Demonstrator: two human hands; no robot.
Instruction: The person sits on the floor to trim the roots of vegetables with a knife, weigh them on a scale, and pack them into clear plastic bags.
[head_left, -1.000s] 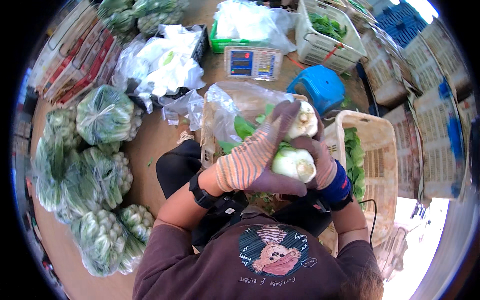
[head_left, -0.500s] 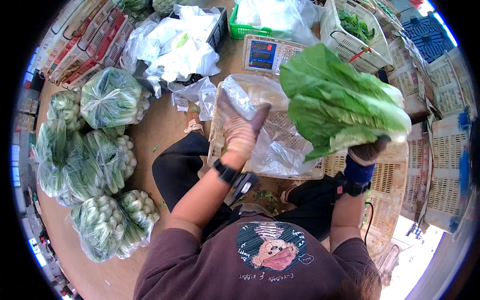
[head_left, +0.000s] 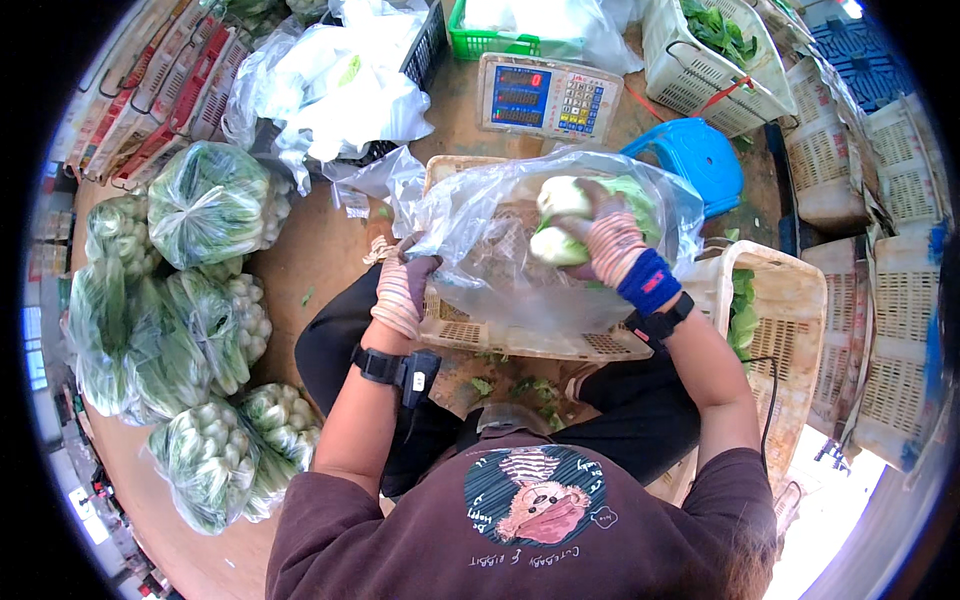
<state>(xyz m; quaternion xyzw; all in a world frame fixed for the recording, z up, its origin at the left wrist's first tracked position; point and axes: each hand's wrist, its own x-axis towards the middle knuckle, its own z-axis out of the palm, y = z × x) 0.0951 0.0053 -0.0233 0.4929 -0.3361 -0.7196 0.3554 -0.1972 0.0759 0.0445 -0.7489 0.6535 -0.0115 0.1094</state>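
My left hand [head_left: 405, 288], in a striped glove, is closed on the edge of a clear plastic bag [head_left: 465, 225] spread over a cream plastic crate [head_left: 540, 338] before me. My right hand [head_left: 608, 240], gloved with a blue cuff, grips leafy greens [head_left: 562, 197] with thick white stems. Those stems point left and the leaves run right inside the bag. Some of the fingers are hidden behind the stems.
Several filled bags of greens [head_left: 215, 205] lie on the left. Past the crate stand a digital scale [head_left: 550, 97], a blue stool [head_left: 700, 165] and a crate of leaves [head_left: 690, 75]. White bags [head_left: 365, 100] are heaped back left; another crate [head_left: 785, 300] is at right.
My right hand has brought the greens from the right down to the bag over the crate. My left hand has moved left and taken hold of the bag's edge, and the bag is now spread.
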